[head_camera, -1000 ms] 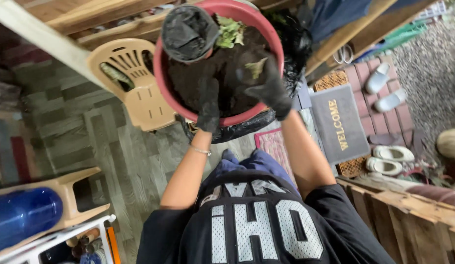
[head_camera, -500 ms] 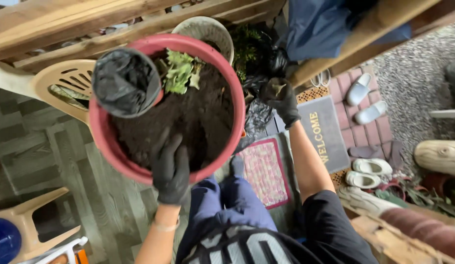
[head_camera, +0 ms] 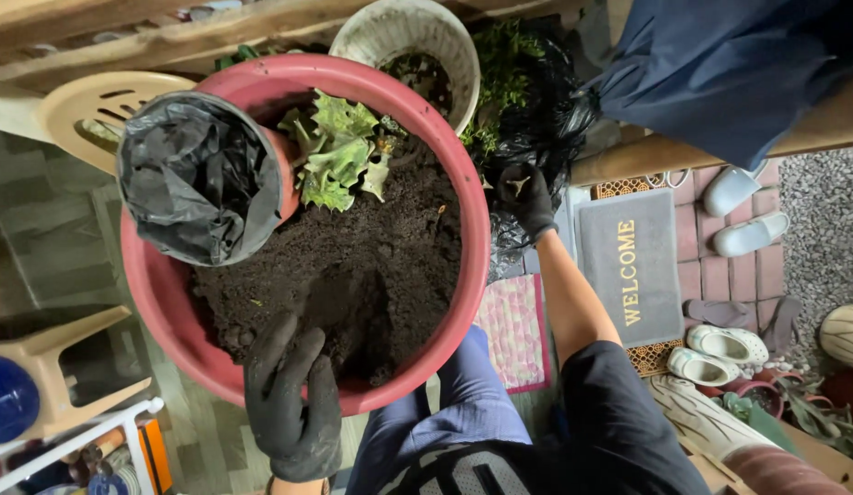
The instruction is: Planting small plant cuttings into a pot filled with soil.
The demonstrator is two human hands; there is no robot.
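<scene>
Gloved left hand point(head_camera: 294, 403) lies open on the soil point(head_camera: 353, 266) of the red tub point(head_camera: 468, 266), lower centre; right hand point(head_camera: 525, 194) pinches a leaf scrap point(head_camera: 516, 185) above the black bag point(head_camera: 536, 137), upper right.

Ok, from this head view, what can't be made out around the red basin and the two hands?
- Right hand: what it pinches is too small and dark against the black bag.
- Basin floor: hidden by soil.
- Small pot: contents covered by its black liner.
- Left hand: wrist cut off by the bottom edge.
</scene>
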